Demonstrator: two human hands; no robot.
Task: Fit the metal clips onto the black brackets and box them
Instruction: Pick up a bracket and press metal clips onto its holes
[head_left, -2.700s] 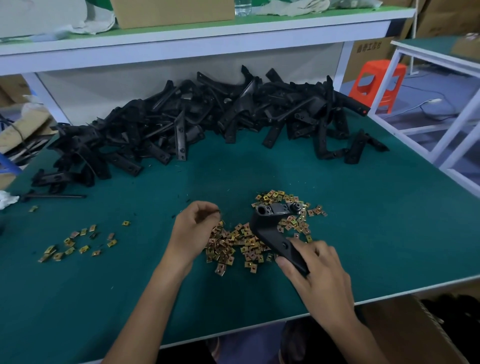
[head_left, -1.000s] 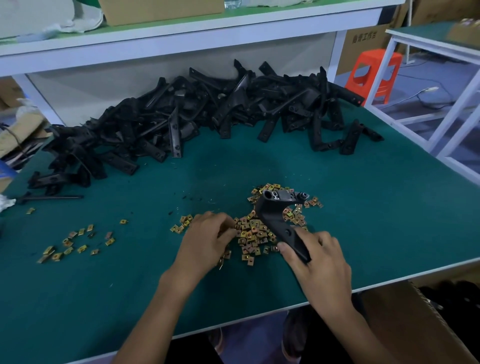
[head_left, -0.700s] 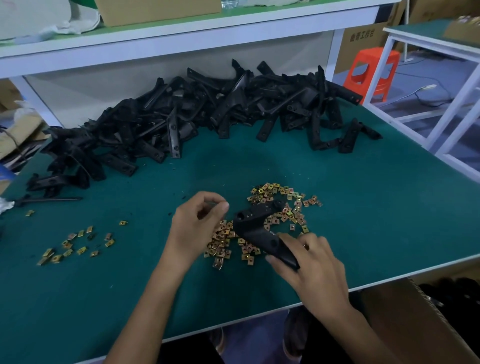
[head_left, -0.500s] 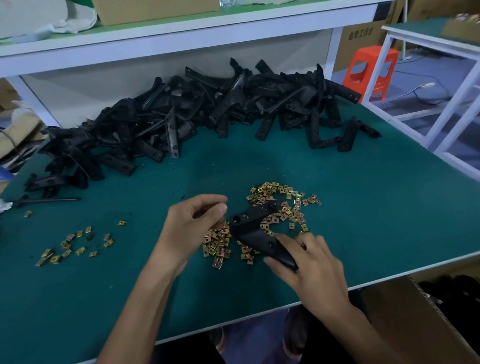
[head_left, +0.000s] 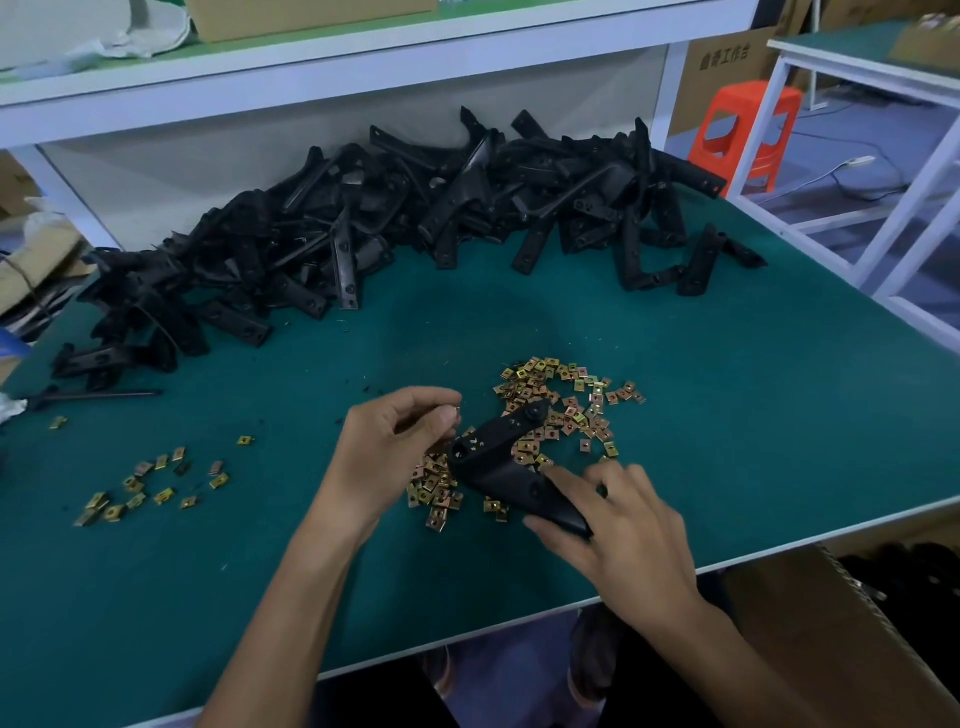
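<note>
- Left hand (head_left: 395, 452) has its fingers curled, thumb and forefinger tips pinched on a small metal clip (head_left: 458, 411)
- Right hand (head_left: 623, 525) grips the near end of a black bracket (head_left: 498, 465), thumb along its near side, forefinger stretched on top, other fingers loosely spread
- Left forearm (head_left: 291, 597) and right forearm (head_left: 727, 649) are bare, reaching in from the lower edge and converging; the hands are close but apart

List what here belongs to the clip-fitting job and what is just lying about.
Job: held bracket in right hand; single clip pinched by left hand; clip pile; bracket heap; probably the cardboard box at lower right.
Lying about: orange stool; black rod; white cloth.
</note>
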